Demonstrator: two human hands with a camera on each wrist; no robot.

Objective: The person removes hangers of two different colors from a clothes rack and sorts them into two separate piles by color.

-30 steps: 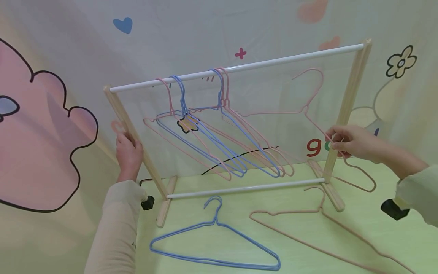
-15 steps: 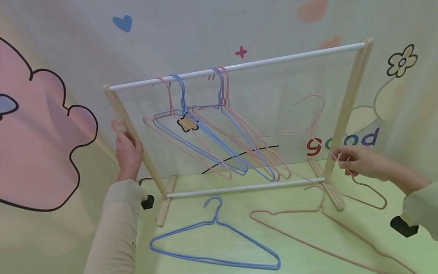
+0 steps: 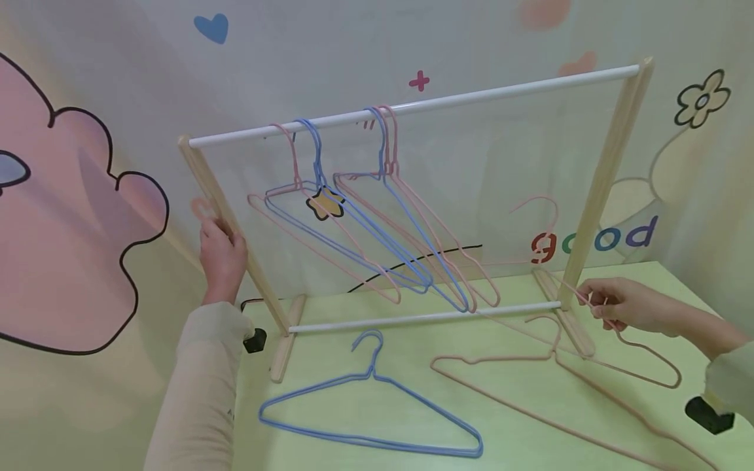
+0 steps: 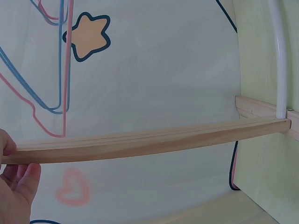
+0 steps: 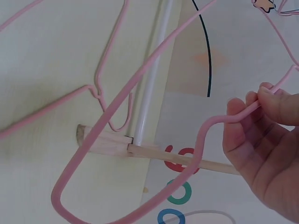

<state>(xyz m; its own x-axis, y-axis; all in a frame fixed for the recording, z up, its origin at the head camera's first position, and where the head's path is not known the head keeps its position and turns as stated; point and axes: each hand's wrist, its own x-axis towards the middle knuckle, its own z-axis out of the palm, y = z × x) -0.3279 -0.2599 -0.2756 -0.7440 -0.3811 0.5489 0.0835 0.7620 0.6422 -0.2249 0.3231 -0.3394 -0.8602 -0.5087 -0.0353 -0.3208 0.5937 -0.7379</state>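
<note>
My left hand (image 3: 222, 261) grips the left wooden post (image 4: 149, 144) of a small clothes rack. My right hand (image 3: 633, 304) pinches a pink wire hanger (image 5: 201, 144) by one sloping shoulder, thumb on one side and fingers on the other. This hanger is off the rack, low beside the right post (image 3: 607, 176), its hook pointing up and its lower wire crossing over the table. On the white top bar (image 3: 501, 92) hang several pink and blue hangers, bunched in the left half. A pair of blue hangers (image 3: 374, 369) lies stacked on the table in front.
Another pink hanger (image 3: 506, 358) lies on the pale green table (image 3: 365, 412) at front right, near the rack's right foot (image 3: 574, 333). A white lower bar (image 3: 424, 318) joins the posts. Behind stands a printed curtain (image 3: 471, 39). Black objects sit near both sleeves.
My right hand has moved down and slightly right, lowering the pink hanger from near bar height toward the table. My left hand keeps its hold on the post.
</note>
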